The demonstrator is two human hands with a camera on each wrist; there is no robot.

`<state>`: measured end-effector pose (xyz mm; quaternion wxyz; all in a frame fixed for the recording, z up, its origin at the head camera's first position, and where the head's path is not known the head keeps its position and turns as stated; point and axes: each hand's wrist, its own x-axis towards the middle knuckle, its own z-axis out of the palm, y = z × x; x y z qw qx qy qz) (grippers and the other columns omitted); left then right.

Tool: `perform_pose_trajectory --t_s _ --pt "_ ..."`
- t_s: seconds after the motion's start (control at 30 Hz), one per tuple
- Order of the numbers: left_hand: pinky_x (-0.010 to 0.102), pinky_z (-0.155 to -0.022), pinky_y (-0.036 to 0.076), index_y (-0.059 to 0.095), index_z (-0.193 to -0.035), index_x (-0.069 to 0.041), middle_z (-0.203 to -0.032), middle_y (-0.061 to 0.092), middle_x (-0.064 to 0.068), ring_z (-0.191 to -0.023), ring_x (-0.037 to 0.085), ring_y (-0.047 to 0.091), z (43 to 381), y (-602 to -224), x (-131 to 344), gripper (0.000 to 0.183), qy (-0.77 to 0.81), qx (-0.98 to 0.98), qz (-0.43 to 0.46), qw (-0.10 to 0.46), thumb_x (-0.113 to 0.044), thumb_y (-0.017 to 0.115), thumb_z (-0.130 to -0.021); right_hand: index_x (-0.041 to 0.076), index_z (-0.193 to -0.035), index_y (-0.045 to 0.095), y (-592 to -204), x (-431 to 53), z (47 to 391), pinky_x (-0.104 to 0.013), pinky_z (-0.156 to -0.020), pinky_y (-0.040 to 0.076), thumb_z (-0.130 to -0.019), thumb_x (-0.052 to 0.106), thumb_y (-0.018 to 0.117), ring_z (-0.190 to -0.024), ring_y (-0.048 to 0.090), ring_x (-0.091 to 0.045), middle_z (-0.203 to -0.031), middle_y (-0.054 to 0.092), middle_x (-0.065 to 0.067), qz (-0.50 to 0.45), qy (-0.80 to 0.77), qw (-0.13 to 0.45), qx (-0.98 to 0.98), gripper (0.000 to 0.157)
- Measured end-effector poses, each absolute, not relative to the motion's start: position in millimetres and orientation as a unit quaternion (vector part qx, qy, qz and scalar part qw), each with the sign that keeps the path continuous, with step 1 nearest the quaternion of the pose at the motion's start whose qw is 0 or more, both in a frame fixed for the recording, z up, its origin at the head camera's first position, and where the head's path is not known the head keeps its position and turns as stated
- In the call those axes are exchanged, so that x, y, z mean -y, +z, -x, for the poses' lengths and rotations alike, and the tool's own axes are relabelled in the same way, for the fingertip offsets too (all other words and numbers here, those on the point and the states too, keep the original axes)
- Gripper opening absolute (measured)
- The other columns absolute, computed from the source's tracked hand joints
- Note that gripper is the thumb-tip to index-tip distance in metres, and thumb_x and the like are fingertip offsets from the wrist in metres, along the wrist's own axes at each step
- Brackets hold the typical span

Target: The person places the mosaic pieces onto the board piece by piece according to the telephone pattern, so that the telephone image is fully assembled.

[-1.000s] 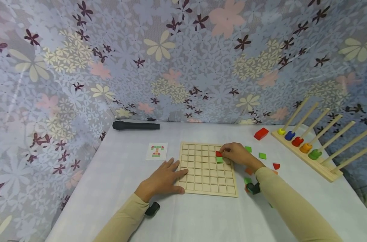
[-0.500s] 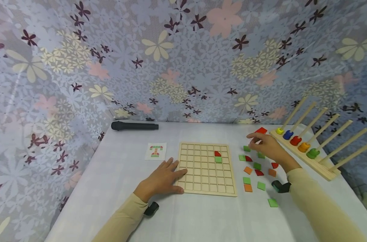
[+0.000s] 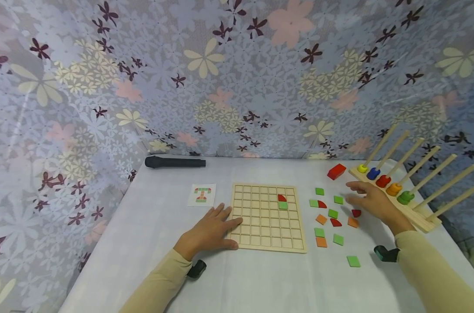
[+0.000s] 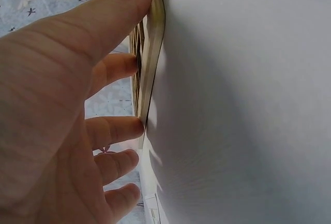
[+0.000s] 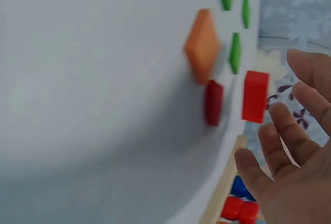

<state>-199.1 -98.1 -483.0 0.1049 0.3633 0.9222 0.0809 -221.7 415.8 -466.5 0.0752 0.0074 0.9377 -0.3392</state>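
My left hand (image 3: 211,228) rests with spread fingers on the left edge of a wooden grid board (image 3: 256,217). In the left wrist view the thumb and fingertips lie along the rim of the board (image 4: 151,63). A red quarter-round tile (image 3: 281,198) sits in a cell at the board's upper right, directly above a green square tile (image 3: 283,205). My right hand (image 3: 371,202) hovers over the table right of the loose tiles, fingers loosely bent and holding nothing. Close by are a dark red quarter-round tile (image 5: 213,102) and an orange square tile (image 5: 202,45).
Several green, orange and red tiles (image 3: 333,213) lie scattered right of the board. A red block (image 3: 336,171) and a wooden peg rack (image 3: 416,213) with coloured beads stand at the back right. A pattern card (image 3: 201,195) and black microphone (image 3: 176,162) lie at the left.
My right hand has let go of the red tile on the board and moved right, past the loose tiles toward the peg rack. The left hand has stayed on the board.
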Motion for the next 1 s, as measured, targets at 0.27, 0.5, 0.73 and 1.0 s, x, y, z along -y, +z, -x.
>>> perform_pose_trajectory --t_s 0.27,0.5,0.73,1.0 --pt "0.059 -0.122 0.022 0.047 -0.154 -0.027 -0.163 0.032 0.020 -0.153 0.043 0.022 198 -481 98 0.079 0.076 -0.923 -0.363 0.106 -0.062 0.069 -0.087 -0.004 -0.144 0.049 -483 -417 232 -0.080 -0.105 0.023 -0.095 0.038 0.071 -0.141 0.023 -0.059 -0.153 0.033 -0.036 0.002 -0.301 0.063 -0.952 0.069" --pt "0.060 -0.122 0.021 0.047 -0.154 -0.027 -0.164 0.032 0.019 -0.153 0.043 0.021 199 -484 99 0.078 0.082 -0.922 -0.364 0.102 -0.063 0.067 -0.088 -0.003 -0.132 0.062 -501 -413 238 -0.077 -0.107 0.025 -0.094 0.024 0.072 -0.134 0.033 -0.056 -0.145 0.044 -0.035 0.018 -0.252 0.074 -0.965 0.047" --pt "0.062 -0.121 0.021 0.049 -0.153 -0.027 -0.163 0.033 0.019 -0.153 0.044 0.021 200 -486 99 0.078 0.080 -0.924 -0.361 0.102 -0.062 0.070 -0.087 -0.005 -0.123 0.067 -502 -411 236 -0.073 -0.107 0.029 -0.095 0.024 0.072 -0.131 0.038 -0.056 -0.141 0.047 -0.036 0.025 -0.246 0.056 -0.967 0.041" --pt "0.062 -0.121 0.020 0.049 -0.154 -0.026 -0.164 0.032 0.019 -0.153 0.044 0.019 200 -485 98 0.078 0.088 -0.922 -0.362 0.102 -0.062 0.069 -0.087 -0.005 -0.129 0.061 -494 -408 233 -0.066 -0.099 0.046 -0.098 0.032 0.068 -0.114 0.055 -0.044 -0.133 0.058 -0.032 -0.021 -0.259 0.044 -0.965 0.049"
